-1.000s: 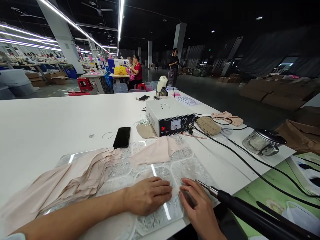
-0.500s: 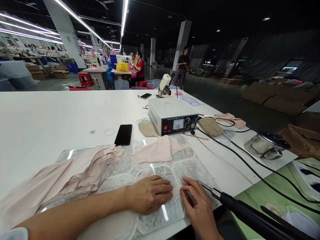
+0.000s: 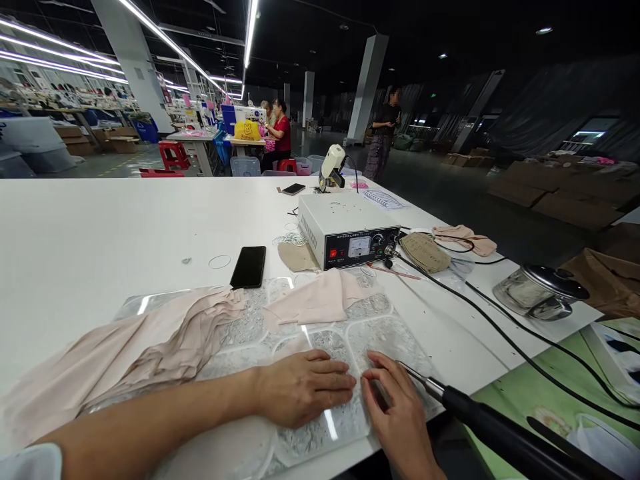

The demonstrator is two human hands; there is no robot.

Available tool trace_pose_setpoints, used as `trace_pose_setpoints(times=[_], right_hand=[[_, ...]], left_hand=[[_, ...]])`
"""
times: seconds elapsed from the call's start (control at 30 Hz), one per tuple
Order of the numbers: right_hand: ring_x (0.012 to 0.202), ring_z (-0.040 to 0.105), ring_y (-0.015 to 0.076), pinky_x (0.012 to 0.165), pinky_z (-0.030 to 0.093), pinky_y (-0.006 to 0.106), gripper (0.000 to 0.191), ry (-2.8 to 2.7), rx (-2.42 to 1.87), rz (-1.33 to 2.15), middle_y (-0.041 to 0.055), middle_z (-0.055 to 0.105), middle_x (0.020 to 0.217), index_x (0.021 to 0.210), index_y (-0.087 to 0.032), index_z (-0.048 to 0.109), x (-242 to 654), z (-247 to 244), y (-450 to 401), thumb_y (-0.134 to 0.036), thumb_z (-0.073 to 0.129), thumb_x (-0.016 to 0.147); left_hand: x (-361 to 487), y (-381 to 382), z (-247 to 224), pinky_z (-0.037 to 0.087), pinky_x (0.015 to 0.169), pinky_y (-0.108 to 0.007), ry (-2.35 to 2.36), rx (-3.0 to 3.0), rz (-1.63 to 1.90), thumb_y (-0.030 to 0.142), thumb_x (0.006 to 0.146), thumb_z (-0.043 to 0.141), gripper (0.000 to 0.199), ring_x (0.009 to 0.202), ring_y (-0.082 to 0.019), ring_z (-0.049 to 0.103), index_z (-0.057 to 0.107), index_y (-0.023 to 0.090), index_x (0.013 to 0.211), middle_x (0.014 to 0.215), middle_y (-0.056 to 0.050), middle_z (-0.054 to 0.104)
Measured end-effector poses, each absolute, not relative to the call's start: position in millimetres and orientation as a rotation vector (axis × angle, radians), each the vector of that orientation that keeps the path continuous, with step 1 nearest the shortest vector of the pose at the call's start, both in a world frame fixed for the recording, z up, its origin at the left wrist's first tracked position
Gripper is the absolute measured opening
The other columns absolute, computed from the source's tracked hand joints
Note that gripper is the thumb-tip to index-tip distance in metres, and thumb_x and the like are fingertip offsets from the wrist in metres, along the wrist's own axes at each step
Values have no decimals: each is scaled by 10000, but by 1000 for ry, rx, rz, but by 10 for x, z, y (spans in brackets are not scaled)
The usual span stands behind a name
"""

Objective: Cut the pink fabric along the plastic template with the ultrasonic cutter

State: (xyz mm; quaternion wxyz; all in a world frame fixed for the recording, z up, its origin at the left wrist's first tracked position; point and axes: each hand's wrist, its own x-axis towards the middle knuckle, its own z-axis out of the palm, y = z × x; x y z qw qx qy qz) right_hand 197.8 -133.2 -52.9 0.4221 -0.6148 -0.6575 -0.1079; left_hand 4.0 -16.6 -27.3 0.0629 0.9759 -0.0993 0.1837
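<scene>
My left hand (image 3: 310, 389) lies palm down on a clear patterned plastic sheet (image 3: 383, 333), fingers stretched out to the right. A bit of pale cloth (image 3: 296, 345) shows just behind it. My right hand (image 3: 397, 407) is at the sheet's right part, thumb and forefinger pinched close to my left fingertips; what they hold, if anything, I cannot make out. Against the back of its fingers rests the thin metal tip of a black-handled pen-like tool (image 3: 470, 408). A stack of pale pink cloth pieces (image 3: 150, 347) lies left, and another pink piece (image 3: 315, 300) lies behind my hands.
A control box (image 3: 357, 223) with a dial stands at the back, its cable (image 3: 460, 301) running right. Around it are a black phone (image 3: 249, 267), brown card templates (image 3: 425, 252) and a glass pot (image 3: 537, 293). Beyond the table, a person (image 3: 385, 133) stands.
My left hand has slid slightly right, closer to my right fingertips. The right hand keeps nearly the same pose. The view has shifted a little, and the standing person has moved right.
</scene>
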Motion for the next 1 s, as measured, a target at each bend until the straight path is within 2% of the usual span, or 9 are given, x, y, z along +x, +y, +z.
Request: trace_pose_setpoints(times=[0.27,0.47,0.6,0.77,1.0], right_hand=[[959,689,209,790,599,331,104,-1584,-1506,-278,83,689,1045,885,-225,639,2050,-554,-1433,-183,545,895],[979,679,208,797,602,325,200,-1690,-1381,-313,96,674,1067,1010,-216,671,2042,-569,-1471,-115,587,860],[983,671,203,787,602,320,177,-1678,-1393,-301,104,663,1065,969,-209,659,2050,-607,-1487,-98,568,866],[1011,662,221,815,599,360,245,-1720,-1407,-322,117,655,1104,1077,-208,659,2060,-638,-1474,-112,578,866],[970,677,210,791,601,329,211,-1635,-1396,-336,106,671,1063,1008,-198,675,2045,-639,-1486,-86,577,859]], left_hand=[[51,-163,-271,396,1074,-376,-272,2884,522,153,953,410,343,1285,-244,515,561,92,1254,1296,-133,624],[43,-160,-279,407,1075,-373,-271,2875,520,159,955,418,345,1290,-238,511,563,90,1261,1305,-128,621],[45,-156,-274,410,1081,-374,-276,2878,525,159,955,428,338,1294,-237,509,575,88,1251,1294,-133,627],[44,-157,-249,404,1078,-371,-293,2876,554,149,958,431,321,1284,-241,517,584,75,1230,1287,-121,634],[46,-161,-251,396,1081,-356,-283,2877,552,148,962,421,320,1282,-237,519,590,86,1225,1283,-118,637]])
